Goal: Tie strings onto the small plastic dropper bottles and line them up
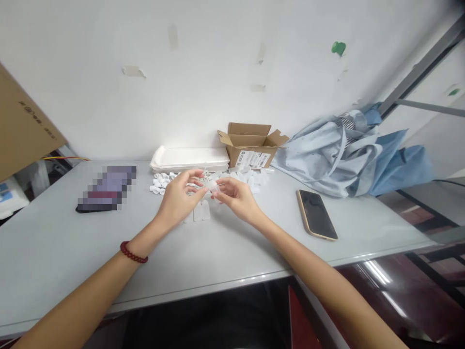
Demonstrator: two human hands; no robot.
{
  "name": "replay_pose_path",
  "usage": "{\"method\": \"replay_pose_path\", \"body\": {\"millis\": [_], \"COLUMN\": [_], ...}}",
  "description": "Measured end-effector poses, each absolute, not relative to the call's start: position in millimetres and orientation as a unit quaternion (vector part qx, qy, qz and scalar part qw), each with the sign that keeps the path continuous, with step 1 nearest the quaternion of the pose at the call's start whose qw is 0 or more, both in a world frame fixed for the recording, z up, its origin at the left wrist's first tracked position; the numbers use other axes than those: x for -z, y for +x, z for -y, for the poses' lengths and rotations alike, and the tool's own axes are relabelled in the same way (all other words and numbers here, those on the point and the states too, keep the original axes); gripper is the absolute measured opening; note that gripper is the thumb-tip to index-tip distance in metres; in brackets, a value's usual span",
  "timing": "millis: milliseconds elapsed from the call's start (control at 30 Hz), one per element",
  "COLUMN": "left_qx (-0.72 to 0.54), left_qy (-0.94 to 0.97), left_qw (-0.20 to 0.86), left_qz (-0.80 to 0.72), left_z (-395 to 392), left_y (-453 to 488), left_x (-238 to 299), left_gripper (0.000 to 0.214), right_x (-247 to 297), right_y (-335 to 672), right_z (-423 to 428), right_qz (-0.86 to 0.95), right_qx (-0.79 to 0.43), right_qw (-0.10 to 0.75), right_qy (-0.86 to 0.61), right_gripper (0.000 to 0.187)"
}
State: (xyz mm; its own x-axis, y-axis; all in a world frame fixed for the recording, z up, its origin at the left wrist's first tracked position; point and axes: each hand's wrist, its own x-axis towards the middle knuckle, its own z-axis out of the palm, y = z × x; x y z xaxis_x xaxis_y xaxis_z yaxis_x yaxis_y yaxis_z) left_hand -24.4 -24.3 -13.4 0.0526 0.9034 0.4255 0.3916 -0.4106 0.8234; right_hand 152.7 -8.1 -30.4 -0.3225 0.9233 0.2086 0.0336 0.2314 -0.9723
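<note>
My left hand (pixel 179 196) and my right hand (pixel 236 196) meet above the middle of the grey table (pixel 54 252), both pinching a small white plastic piece (pixel 210 185) with thin strings on it. White tags (pixel 201 212) hang or lie just below the hands. A red bead bracelet (pixel 133 253) sits on my left wrist. Several small white plastic caps (pixel 162 183) lie in a heap just behind the hands, with more to the right (pixel 254 177).
An open cardboard box (pixel 250 144) and a stack of white trays (pixel 191 158) stand by the wall. A phone (pixel 317 214) lies face up at the right, a dark blurred device (pixel 107 189) at the left. Blue cloth (pixel 348 150) is piled at the back right.
</note>
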Motion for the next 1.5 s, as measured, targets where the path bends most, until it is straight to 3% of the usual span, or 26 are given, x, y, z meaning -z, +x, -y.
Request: {"method": "replay_pose_path", "body": {"millis": [133,300,467,667,833,1500], "left_qx": [-0.427,-0.358,-0.337,-0.258,-0.204,-0.189], "left_qy": [0.809,0.856,0.861,0.862,0.855,0.860], "left_qw": [0.056,-0.009,0.007,0.133,0.184,0.181], "left_qz": [-0.399,-0.372,-0.380,-0.415,-0.439,-0.437], "left_z": [29.0,31.1,29.8,30.4,31.4,31.2], "left_y": [-22.7,-19.9,-20.4,-24.4,-25.6,-27.9], "left_x": [13.5,14.6,16.1,17.1,19.3,21.6], "left_gripper": [0.037,0.039,0.035,0.047,0.050,0.047], "right_x": [26.6,20.1,24.1,27.1,26.5,33.4], "right_y": [152.1,151.4,152.4,155.6,155.8,156.7], "right_z": [9.0,12.4,9.8,8.4,9.9,6.5], "right_qz": [0.607,0.577,0.615,0.756,0.810,0.820], "right_qx": [-0.533,-0.578,-0.544,-0.342,-0.259,-0.272], "right_qw": [0.449,0.443,0.410,0.287,0.201,0.199], "right_qy": [-0.381,-0.370,-0.397,-0.478,-0.485,-0.462], "right_gripper": [0.029,0.026,0.023,0.014,0.024,0.023]}}
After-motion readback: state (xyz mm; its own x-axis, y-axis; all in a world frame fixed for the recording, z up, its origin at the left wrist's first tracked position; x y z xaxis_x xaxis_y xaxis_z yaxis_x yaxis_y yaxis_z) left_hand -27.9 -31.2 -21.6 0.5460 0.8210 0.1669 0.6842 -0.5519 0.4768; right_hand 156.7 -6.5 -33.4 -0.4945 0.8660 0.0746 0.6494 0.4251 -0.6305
